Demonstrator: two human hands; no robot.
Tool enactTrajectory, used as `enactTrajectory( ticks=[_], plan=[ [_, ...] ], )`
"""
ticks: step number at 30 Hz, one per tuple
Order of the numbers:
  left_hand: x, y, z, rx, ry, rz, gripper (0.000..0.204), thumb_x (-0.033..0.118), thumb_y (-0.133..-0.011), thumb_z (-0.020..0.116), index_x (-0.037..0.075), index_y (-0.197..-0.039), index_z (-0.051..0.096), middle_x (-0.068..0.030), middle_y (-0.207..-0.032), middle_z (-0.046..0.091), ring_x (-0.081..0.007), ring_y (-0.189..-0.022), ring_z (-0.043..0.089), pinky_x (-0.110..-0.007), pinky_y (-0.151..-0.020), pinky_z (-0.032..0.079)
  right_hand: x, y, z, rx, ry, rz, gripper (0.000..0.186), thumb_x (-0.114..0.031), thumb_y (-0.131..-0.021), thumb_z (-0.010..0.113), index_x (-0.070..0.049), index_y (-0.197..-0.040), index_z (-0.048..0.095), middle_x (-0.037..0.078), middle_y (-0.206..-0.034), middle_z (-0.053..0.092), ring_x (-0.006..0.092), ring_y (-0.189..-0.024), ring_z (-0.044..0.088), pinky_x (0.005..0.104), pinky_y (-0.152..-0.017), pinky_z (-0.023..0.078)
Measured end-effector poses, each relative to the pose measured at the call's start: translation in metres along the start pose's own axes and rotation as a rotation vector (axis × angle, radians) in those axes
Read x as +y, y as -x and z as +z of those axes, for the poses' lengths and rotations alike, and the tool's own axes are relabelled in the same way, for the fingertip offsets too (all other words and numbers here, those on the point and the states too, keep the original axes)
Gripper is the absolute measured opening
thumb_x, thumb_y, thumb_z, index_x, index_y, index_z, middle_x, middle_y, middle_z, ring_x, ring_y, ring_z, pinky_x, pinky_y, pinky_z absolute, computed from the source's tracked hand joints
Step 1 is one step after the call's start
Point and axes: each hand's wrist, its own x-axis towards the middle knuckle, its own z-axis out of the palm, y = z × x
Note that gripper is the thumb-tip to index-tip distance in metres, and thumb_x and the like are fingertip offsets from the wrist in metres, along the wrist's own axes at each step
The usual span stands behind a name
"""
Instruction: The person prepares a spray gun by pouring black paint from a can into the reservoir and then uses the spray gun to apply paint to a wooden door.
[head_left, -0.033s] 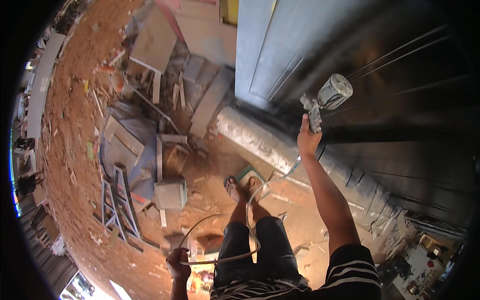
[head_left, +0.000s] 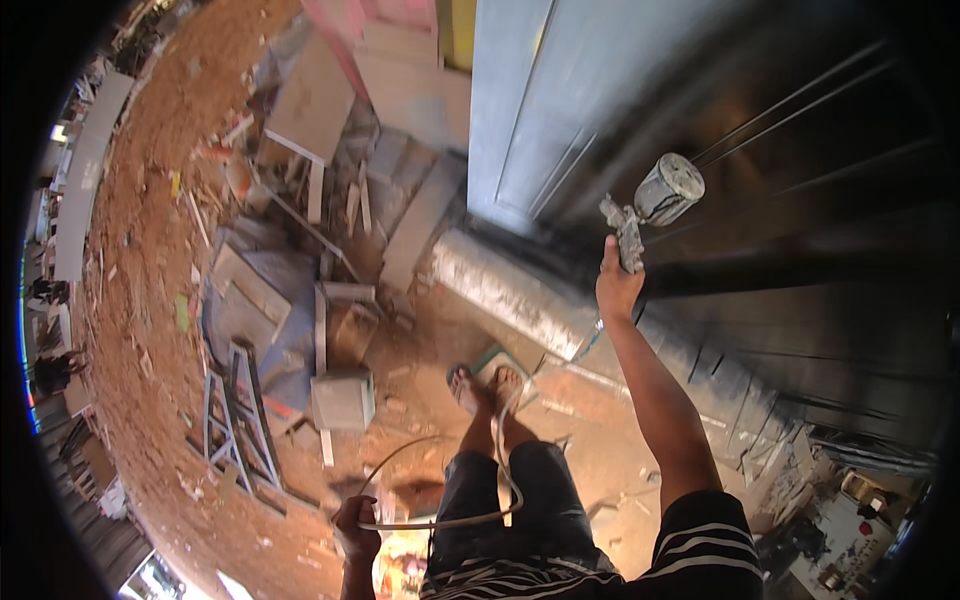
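Observation:
My right hand (head_left: pixel 622 275) is closed around the handle of a paint-spattered spray gun (head_left: pixel 626 238) with a metal cup (head_left: pixel 668 188). I hold it out over a large panelled door (head_left: pixel 515 120), pale grey on the left and glossy black toward the right. A hose (head_left: pixel 590 345) runs down from the gun past my legs and loops to my left hand (head_left: pixel 357 525), which is closed on it at the lower left. The door's near edge lies by a long paint-spattered ledge (head_left: pixel 500 285).
My sandalled feet (head_left: pixel 465 390) stand on dusty ground. To the left are scrap boards (head_left: pixel 305 100), a blue sheet (head_left: pixel 290 340), a pale block (head_left: pixel 340 400) and a metal frame (head_left: pixel 235 420) on reddish dirt (head_left: pixel 145 200). A cluttered bench (head_left: pixel 830 545) sits at lower right.
The whole scene, spray gun included, sits a few pixels lower in the picture now. Both hands keep their hold on the gun and hose.

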Motion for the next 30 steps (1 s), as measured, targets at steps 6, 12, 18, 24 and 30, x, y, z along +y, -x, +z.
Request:
enactTrajectory(
  ticks=[6, 12, 18, 24, 30],
  plan=[
    [0.067, -0.011, -0.060, 0.107, 0.128, 0.256, 0.024, 0.018, -0.091, 0.054, 0.000, -0.081, 0.066, -0.0174, -0.073, 0.065, -0.0321, -0.066, 0.064, -0.038, -0.061, 0.049, -0.208, -0.014, -0.096, 0.097, -0.075, -0.288, 0.029, -0.027, -0.093, 0.066, -0.003, -0.079, 0.060, -0.004, -0.063, 0.050, 0.0069, -0.057, 0.044, 0.0285, -0.053, 0.037],
    [0.113, -0.004, -0.095, 0.173, 0.319, 0.440, 0.027, 0.023, -0.091, 0.055, -0.001, -0.082, 0.066, -0.0147, -0.065, 0.060, -0.0266, -0.058, 0.059, -0.035, -0.056, 0.045, -0.422, -0.013, -0.182, 0.110, -0.111, -0.504, 0.026, -0.027, -0.093, 0.066, -0.007, -0.078, 0.062, -0.005, -0.062, 0.049, 0.0047, -0.057, 0.043, 0.0262, -0.052, 0.035],
    [0.129, -0.012, -0.098, 0.223, 0.463, 0.601, 0.029, 0.024, -0.092, 0.055, 0.000, -0.080, 0.065, -0.0099, -0.057, 0.053, -0.0184, -0.052, 0.051, -0.034, -0.051, 0.040, -0.576, -0.007, -0.261, 0.187, -0.067, -0.563, 0.039, -0.038, -0.090, 0.067, 0.000, -0.097, 0.069, 0.005, -0.068, 0.061, 0.0140, -0.066, 0.054, 0.0348, -0.066, 0.046],
    [0.131, -0.010, -0.098, 0.216, 0.605, 0.682, 0.029, 0.024, -0.091, 0.056, -0.002, -0.080, 0.064, -0.0072, -0.057, 0.051, -0.0162, -0.054, 0.049, -0.032, -0.052, 0.040, -0.740, 0.041, -0.323, 0.290, -0.088, -0.853, 0.046, -0.046, -0.087, 0.069, -0.008, -0.066, 0.053, -0.002, -0.054, 0.047, 0.0114, -0.038, 0.042, 0.0307, -0.036, 0.032],
    [0.137, 0.003, -0.090, 0.222, 0.672, 0.734, 0.039, 0.034, -0.093, 0.055, -0.001, -0.081, 0.066, -0.0056, -0.058, 0.054, -0.0136, -0.058, 0.052, -0.033, -0.053, 0.041, -0.844, 0.068, -0.367, 0.432, -0.157, -0.967, 0.049, -0.047, -0.086, 0.069, -0.007, -0.064, 0.055, 0.001, -0.053, 0.047, 0.0143, -0.038, 0.044, 0.0318, -0.036, 0.034]
  ],
)
